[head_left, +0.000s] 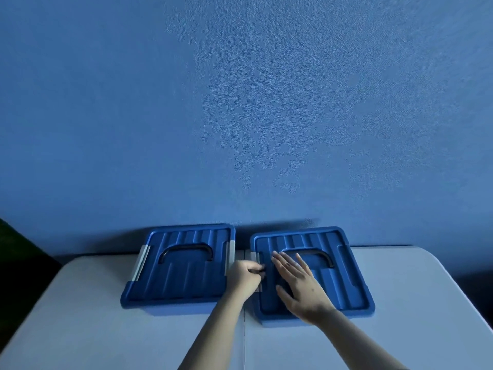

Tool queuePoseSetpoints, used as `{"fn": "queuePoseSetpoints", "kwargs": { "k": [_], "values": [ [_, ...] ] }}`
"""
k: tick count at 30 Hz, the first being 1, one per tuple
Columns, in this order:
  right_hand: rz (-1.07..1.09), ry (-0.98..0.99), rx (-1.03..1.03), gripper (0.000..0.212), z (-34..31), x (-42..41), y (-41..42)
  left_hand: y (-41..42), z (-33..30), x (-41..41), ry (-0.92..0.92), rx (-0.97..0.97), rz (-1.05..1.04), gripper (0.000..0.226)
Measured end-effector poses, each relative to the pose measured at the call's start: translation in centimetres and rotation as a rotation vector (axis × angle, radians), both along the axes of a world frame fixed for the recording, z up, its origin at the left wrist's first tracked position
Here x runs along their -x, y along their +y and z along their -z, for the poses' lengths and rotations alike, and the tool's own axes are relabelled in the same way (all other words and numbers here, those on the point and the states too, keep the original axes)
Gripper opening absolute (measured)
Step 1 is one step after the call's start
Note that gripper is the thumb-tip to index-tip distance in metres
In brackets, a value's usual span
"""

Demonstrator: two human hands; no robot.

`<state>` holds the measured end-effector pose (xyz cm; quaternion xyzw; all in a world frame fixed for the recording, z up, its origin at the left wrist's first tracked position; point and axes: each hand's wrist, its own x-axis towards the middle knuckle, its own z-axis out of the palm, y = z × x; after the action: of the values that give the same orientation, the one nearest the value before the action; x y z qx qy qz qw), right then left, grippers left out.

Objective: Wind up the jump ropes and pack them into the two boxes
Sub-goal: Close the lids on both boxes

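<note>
I am looking at a pale bench [93, 329] with rounded far corners, and a thin seam [244, 343] is running down its middle toward me. A blue textured wall [240, 102] is filling the view behind it. At the left edge something dark [16, 263], perhaps greenish, is sitting in shadow.

The contents of the left box [178, 265] and the right box [314, 271] were hidden under their shut lids; no jump rope was seen. The left-side clip of the right box was largely covered by the curled fingers of the left hand [244, 275], so whether it was latched could not be told. Part of the right box's black handle [324, 256] was covered by the right hand [298, 283]. Both forearms were cut off by the near edge. The table [413, 316] was cropped at the near corners.
</note>
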<state>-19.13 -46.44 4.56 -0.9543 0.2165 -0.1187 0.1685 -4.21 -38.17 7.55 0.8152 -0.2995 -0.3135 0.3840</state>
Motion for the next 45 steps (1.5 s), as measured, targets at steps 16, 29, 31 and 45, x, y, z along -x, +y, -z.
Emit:
{"fn": "queuePoseSetpoints", "kwargs": {
  "k": [16,29,31,45],
  "values": [
    [0.965,-0.082,-0.884,0.07,-3.1,8.4,-6.7,-4.5,0.5,9.3,-0.707,-0.362,0.74,0.061],
    [1.038,-0.284,-0.372,0.023,-2.1,7.0,-5.1,-4.3,0.2,9.6,-0.708,-0.418,0.757,0.059],
    [0.99,-0.257,-0.304,0.012,-1.6,6.8,-4.4,-4.4,0.6,9.6,-0.709,-0.405,0.747,0.059],
    [0.765,-0.007,-0.179,0.06,-1.5,3.9,-2.5,-3.5,1.6,6.3,-0.816,-0.263,0.64,0.056]
  ]
}}
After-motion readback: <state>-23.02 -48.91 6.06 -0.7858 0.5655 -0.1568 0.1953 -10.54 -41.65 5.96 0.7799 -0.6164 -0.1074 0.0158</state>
